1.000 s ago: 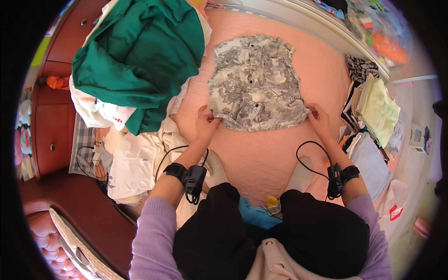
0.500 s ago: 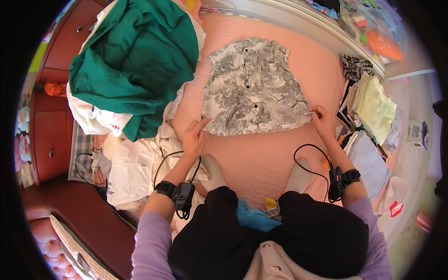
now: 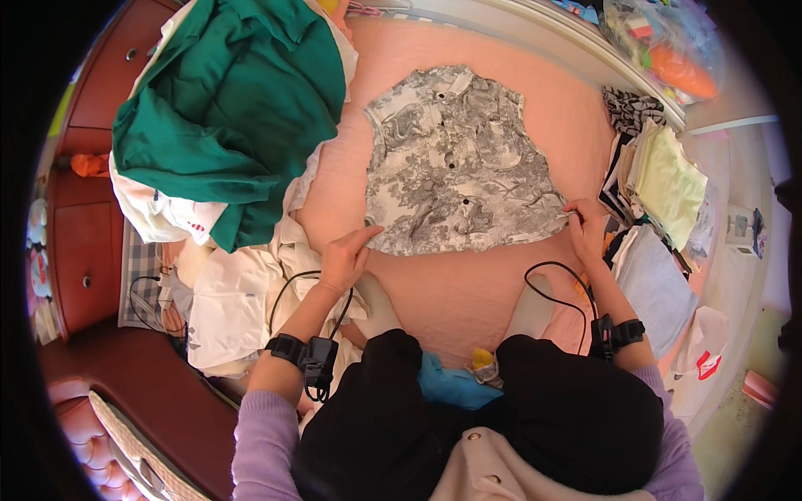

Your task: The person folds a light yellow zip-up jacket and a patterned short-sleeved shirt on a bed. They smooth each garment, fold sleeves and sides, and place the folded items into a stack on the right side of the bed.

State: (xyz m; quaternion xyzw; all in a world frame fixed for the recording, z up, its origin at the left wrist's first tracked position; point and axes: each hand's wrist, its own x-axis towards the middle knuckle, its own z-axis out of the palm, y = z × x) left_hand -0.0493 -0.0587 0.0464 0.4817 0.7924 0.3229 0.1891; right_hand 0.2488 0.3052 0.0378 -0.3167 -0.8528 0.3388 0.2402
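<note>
A sleeveless button-up shirt (image 3: 455, 167), white with a grey scenic print and dark buttons, lies spread flat on the pink bed sheet (image 3: 451, 292), its collar pointing away from me. My left hand (image 3: 347, 257) pinches the lower left corner of the hem between thumb and fingers. At the opposite hem corner, the fingers of my right hand (image 3: 587, 225) are closed on the fabric. The hem runs nearly straight between both hands.
A large heap topped by a green garment (image 3: 242, 108) stands at the far left, with white clothes (image 3: 230, 305) below it. Folded clothes (image 3: 668, 179) are stacked on the right, near a clear plastic bag (image 3: 668, 50). Dark red drawers (image 3: 83, 250) line the left side.
The shirt's hem has come slightly closer to me and its body looks smoother and longer. Both hands still grip the hem corners; the left one has shifted slightly nearer me.
</note>
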